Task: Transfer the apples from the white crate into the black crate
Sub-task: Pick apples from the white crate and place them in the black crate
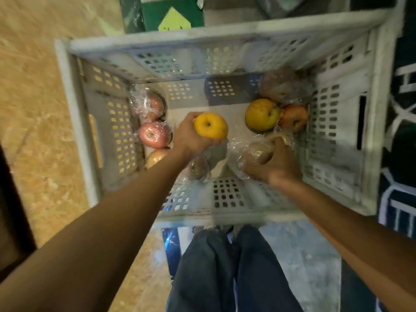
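Our two forearms reach over our jeans (225, 271) into the white crate (225, 33). Our left hand (189, 138) curls round a bare yellow apple (210, 128) near the crate's middle. Our right hand (275, 167) grips a film-wrapped apple (253, 154) just right of it. Wrapped pink apples (154, 134) lie along the left wall, and a duller yellow apple (261, 114) lies toward the far right corner. Beyond stands a green box (157, 14) with a yellow label whose print is blurred. Large white letters (405, 82) at right are cut off and unreadable.
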The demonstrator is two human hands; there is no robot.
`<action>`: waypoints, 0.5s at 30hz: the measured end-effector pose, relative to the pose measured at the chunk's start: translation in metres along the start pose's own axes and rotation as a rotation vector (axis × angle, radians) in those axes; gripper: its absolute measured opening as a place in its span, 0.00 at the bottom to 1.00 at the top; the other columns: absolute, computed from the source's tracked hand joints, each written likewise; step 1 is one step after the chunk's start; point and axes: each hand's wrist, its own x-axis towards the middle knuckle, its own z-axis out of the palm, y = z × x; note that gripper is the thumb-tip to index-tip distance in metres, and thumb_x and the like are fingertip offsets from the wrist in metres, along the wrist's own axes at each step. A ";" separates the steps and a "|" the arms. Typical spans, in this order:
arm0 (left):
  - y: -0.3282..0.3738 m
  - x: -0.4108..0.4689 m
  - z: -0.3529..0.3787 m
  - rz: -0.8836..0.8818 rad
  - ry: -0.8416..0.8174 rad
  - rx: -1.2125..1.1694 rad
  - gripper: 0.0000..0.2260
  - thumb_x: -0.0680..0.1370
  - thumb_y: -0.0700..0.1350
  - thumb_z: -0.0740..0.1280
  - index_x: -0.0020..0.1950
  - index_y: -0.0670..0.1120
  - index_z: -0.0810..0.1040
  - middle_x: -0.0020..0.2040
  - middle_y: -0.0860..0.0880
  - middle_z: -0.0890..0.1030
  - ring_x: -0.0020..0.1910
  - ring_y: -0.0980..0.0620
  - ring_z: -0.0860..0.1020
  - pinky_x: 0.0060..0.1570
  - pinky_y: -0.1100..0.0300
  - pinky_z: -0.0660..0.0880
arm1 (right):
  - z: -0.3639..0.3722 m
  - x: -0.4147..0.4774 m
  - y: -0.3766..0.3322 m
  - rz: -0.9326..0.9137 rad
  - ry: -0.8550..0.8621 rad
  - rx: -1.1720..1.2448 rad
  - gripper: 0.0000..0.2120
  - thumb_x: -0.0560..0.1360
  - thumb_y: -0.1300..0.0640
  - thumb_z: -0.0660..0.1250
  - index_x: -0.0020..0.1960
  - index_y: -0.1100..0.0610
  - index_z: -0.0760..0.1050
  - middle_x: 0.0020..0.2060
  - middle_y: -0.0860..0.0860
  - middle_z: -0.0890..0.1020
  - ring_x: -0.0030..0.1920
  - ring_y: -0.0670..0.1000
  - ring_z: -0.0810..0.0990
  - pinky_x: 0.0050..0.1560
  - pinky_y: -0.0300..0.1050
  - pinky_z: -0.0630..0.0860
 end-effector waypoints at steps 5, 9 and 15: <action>0.013 -0.089 -0.040 -0.241 -0.053 -0.307 0.30 0.61 0.47 0.79 0.59 0.52 0.71 0.59 0.46 0.77 0.52 0.46 0.79 0.42 0.52 0.81 | -0.047 -0.066 -0.022 -0.010 0.057 0.045 0.41 0.55 0.42 0.78 0.63 0.45 0.64 0.59 0.50 0.75 0.55 0.57 0.76 0.50 0.48 0.73; 0.025 -0.158 -0.070 -0.372 -0.123 -0.587 0.11 0.73 0.48 0.70 0.54 0.51 0.73 0.50 0.45 0.80 0.41 0.46 0.81 0.39 0.60 0.80 | -0.074 -0.119 -0.037 -0.018 0.078 0.146 0.42 0.55 0.48 0.79 0.65 0.43 0.63 0.62 0.51 0.73 0.59 0.58 0.74 0.55 0.49 0.72; 0.036 -0.209 -0.103 -0.512 -0.173 -0.853 0.20 0.76 0.56 0.61 0.64 0.48 0.67 0.48 0.41 0.80 0.37 0.49 0.83 0.37 0.61 0.80 | -0.088 -0.171 -0.054 -0.034 0.088 0.301 0.41 0.58 0.52 0.79 0.66 0.44 0.63 0.57 0.48 0.72 0.57 0.54 0.72 0.55 0.48 0.71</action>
